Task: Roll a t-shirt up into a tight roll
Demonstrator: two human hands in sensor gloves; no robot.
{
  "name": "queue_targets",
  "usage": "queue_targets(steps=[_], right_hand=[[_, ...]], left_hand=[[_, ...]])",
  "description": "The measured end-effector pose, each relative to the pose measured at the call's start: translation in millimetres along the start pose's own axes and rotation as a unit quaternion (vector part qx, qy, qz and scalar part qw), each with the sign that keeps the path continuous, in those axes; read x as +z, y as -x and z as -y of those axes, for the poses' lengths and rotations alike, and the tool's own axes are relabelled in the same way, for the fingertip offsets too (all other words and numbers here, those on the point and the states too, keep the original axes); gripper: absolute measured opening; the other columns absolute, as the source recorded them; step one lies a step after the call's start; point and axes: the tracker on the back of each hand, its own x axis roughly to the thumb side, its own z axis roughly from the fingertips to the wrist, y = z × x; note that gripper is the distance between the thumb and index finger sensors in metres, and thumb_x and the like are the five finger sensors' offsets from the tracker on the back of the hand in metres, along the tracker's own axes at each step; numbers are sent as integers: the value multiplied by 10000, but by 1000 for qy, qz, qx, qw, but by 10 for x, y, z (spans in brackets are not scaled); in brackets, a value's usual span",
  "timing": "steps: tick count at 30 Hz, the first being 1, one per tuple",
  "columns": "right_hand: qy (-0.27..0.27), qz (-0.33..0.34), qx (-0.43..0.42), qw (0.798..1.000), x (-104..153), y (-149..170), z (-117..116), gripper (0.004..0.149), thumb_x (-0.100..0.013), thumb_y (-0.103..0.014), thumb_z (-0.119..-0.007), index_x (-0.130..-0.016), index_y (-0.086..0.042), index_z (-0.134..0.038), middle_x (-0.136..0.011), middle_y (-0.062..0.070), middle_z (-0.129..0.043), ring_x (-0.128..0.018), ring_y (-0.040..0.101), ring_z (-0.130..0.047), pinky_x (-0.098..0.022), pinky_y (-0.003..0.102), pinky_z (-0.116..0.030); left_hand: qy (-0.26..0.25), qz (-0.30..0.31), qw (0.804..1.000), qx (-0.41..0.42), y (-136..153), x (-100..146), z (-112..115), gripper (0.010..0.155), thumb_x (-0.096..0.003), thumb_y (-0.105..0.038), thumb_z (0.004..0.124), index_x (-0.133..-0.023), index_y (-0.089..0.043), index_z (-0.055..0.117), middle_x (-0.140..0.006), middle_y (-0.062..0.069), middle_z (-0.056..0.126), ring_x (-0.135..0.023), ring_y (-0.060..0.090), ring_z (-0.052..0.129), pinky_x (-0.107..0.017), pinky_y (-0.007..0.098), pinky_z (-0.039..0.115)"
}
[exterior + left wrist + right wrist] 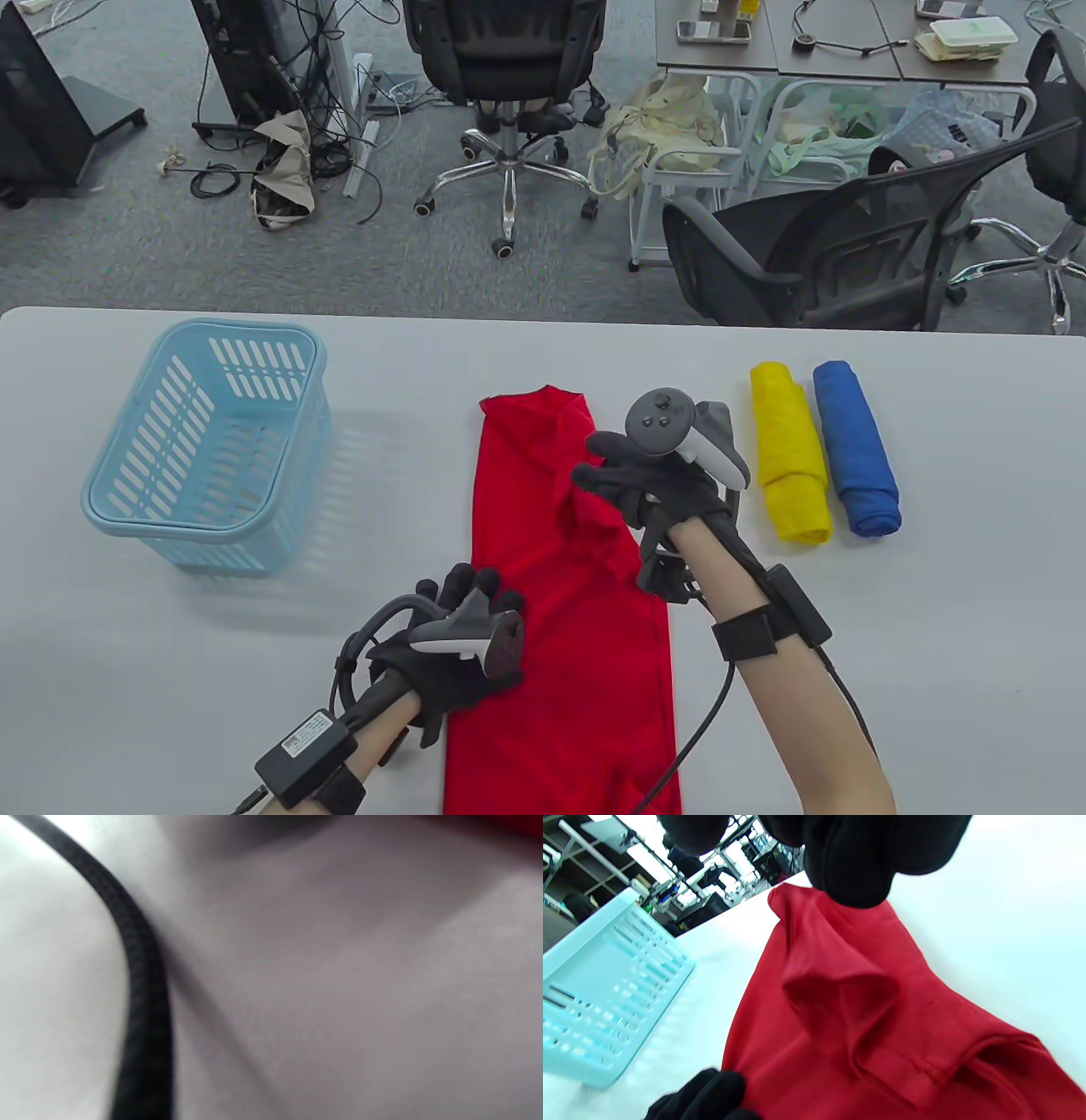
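A red t-shirt (564, 662), folded into a long narrow strip, lies on the white table (933, 637) and runs from the middle to the near edge. My right hand (594, 477) hovers over its upper right part and pinches a raised fold of red cloth (840, 984) with curled fingers (848, 870). My left hand (467, 590) rests with its fingers spread flat on the strip's left edge; its fingertips (704, 1094) show at the bottom of the right wrist view. The left wrist view is blurred: table, a black cable (144, 1005) and a red sliver (517, 823).
A light blue plastic basket (204, 441) stands at the left of the table. A rolled yellow shirt (789, 450) and a rolled blue shirt (853, 446) lie side by side to the right of my right hand. Office chairs stand beyond the far edge.
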Motion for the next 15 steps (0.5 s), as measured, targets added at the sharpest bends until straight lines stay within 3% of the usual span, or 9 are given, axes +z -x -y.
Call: queue_targets(steps=[3, 5, 7, 9, 11, 15], right_hand=[[-22, -16, 121, 992, -71, -47, -235, 583, -658, -421, -591, -1174, -167, -495, -1184, 199, -541, -1026, 454, -686, -678, 582, -612], [-70, -13, 186, 980, -143, -26, -474, 617, -656, -405, -561, -1195, -137, -424, -1222, 227, -394, -1110, 512, -469, -716, 625, -504], [-159, -10, 235, 959, -230, 28, -798, 688, -662, -427, -494, -1203, -101, -221, -1210, 241, -189, -1113, 523, -219, -732, 642, -403], [-173, -33, 266, 948, -309, 90, -989, 707, -658, -445, -467, -1174, -103, -125, -1172, 234, -91, -1075, 522, -125, -734, 646, -378], [-167, -36, 294, 940, -374, 110, -1046, 724, -655, -466, -434, -1126, -141, 9, -1140, 195, 31, -1057, 489, -13, -746, 642, -309], [-145, -69, 274, 948, -581, 146, -956, 724, -656, -494, -427, -1125, -167, 17, -1151, 166, 49, -1072, 466, 14, -753, 641, -274]], left_hand=[[-1, 0, 1000, 0, 1, 1, -1, 816, -457, -655, 72, -977, -168, -326, -1049, 252, -315, -1019, 548, -109, -728, 734, 151], [-3, -1, 1000, -1, 1, 0, -2, 817, -457, -655, 72, -979, -167, -324, -1052, 251, -313, -1021, 548, -105, -730, 733, 153], [-8, -3, 1000, 0, 7, 4, -6, 818, -458, -658, 80, -987, -175, -314, -1061, 245, -302, -1026, 538, -107, -737, 728, 158], [-21, -12, 1000, -5, 22, 20, -17, 818, -462, -660, 99, -1010, -189, -285, -1091, 233, -266, -1040, 523, -94, -755, 718, 183], [-41, -34, 999, -9, 63, 27, -30, 810, -468, -647, 112, -1042, -192, -234, -1128, 228, -205, -1055, 517, -61, -763, 712, 208], [-67, -65, 995, 18, 168, 57, -43, 767, -504, -598, 166, -1091, -200, -125, -1167, 217, -121, -1083, 501, 10, -776, 695, 251]])
